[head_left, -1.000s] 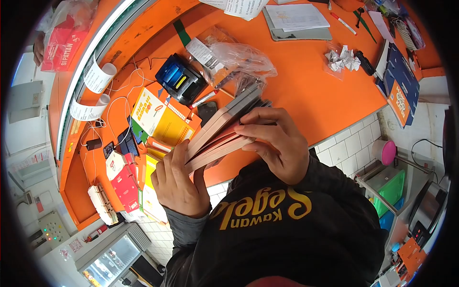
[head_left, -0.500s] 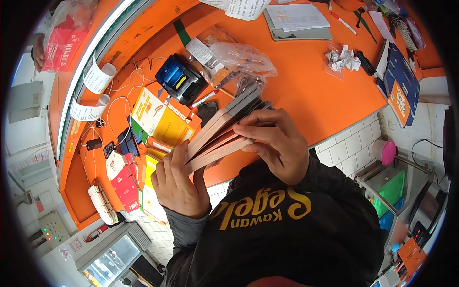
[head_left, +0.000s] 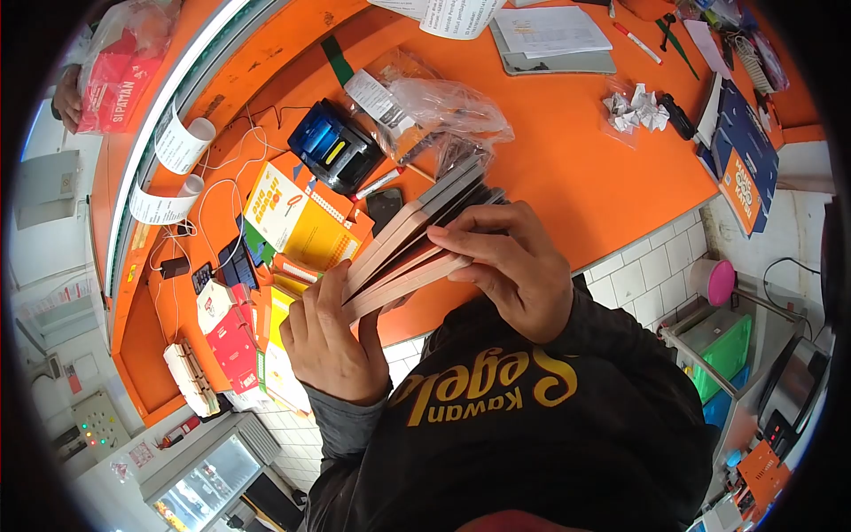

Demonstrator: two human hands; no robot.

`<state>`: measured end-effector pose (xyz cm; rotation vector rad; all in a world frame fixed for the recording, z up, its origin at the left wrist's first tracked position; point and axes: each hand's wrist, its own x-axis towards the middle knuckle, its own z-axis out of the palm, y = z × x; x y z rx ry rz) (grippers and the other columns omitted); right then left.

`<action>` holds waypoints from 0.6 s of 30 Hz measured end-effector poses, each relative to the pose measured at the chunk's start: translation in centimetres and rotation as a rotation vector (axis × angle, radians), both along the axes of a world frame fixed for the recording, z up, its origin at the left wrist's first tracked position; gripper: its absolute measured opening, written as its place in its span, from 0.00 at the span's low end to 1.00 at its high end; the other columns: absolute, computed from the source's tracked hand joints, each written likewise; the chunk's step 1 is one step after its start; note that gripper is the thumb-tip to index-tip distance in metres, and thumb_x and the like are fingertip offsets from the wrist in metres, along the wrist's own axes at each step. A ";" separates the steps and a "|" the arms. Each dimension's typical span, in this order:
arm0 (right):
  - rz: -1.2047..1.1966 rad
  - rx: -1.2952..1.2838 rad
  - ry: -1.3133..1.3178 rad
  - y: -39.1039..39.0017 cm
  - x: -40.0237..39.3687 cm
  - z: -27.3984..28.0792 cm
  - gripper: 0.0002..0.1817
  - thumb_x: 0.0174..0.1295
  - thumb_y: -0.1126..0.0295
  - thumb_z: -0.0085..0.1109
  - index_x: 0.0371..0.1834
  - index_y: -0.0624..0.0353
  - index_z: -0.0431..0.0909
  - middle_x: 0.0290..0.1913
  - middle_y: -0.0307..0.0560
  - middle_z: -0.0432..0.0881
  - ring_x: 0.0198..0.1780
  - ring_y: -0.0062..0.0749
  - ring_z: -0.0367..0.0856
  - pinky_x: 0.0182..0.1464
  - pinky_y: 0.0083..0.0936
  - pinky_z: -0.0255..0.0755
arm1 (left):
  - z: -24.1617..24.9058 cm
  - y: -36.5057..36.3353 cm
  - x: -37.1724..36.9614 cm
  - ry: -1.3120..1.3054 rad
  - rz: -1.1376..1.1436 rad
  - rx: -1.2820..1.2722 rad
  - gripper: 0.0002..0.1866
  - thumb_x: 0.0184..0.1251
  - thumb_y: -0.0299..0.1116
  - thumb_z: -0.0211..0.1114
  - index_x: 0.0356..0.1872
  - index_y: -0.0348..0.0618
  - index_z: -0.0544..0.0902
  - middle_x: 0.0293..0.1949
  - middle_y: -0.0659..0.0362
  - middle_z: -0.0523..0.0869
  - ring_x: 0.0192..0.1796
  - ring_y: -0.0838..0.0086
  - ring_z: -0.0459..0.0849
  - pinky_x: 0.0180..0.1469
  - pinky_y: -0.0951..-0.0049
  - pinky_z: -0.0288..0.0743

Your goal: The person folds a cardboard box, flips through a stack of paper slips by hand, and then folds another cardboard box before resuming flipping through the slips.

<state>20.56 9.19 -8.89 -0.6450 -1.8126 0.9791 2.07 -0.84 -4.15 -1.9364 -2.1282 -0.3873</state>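
Note:
A thick stack of thin paper pieces (head_left: 399, 235), with pinkish edges and a greyer far end, is held up at a slant over the counter's front edge. My left hand (head_left: 337, 341) is wrapped round its near left end, fingers closed on it. From the other side, my right hand (head_left: 514, 270) grips the stack's right part between thumb and fingers. The stack is parted there into several bundles, with a reddish layer showing in the gap. What is printed on the pieces cannot be made out.
Behind the stack on the orange counter (head_left: 567, 177) are a blue-black printer (head_left: 335, 146), a clear plastic bag (head_left: 452, 111) and a marker (head_left: 377, 184). Yellow and red printed cartons (head_left: 292, 213) lie left. Another person's hand (head_left: 66, 102) is beside a red bag (head_left: 120, 89).
My right fingers shift slightly left and the gap in the stack looks a little different. My left hand stays put. The other person's hand at the red bag has moved slightly.

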 end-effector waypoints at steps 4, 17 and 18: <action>0.007 -0.043 0.083 -0.1 -0.2 -0.6 0.22 0.60 0.74 0.67 0.60 0.58 0.81 0.52 0.46 0.80 0.51 0.38 0.78 0.52 0.31 0.75 | -0.1 0.0 0.1 -0.001 0.005 0.009 0.32 0.53 0.34 0.74 0.62 0.41 0.76 0.48 0.56 0.84 0.45 0.59 0.81 0.48 0.61 0.68; -0.001 0.051 0.016 0.3 0.1 -0.1 0.17 0.61 0.74 0.67 0.54 0.62 0.83 0.52 0.51 0.82 0.50 0.37 0.81 0.49 0.27 0.78 | 0.0 0.0 0.0 -0.014 -0.008 0.013 0.32 0.52 0.31 0.73 0.62 0.41 0.75 0.48 0.55 0.83 0.44 0.59 0.81 0.47 0.61 0.68; 0.000 0.052 0.013 0.3 0.1 -0.1 0.17 0.61 0.74 0.67 0.54 0.62 0.83 0.51 0.51 0.82 0.50 0.37 0.81 0.49 0.27 0.78 | 0.0 0.0 0.1 -0.016 -0.007 0.007 0.33 0.52 0.31 0.73 0.63 0.41 0.75 0.48 0.55 0.83 0.43 0.59 0.80 0.47 0.61 0.68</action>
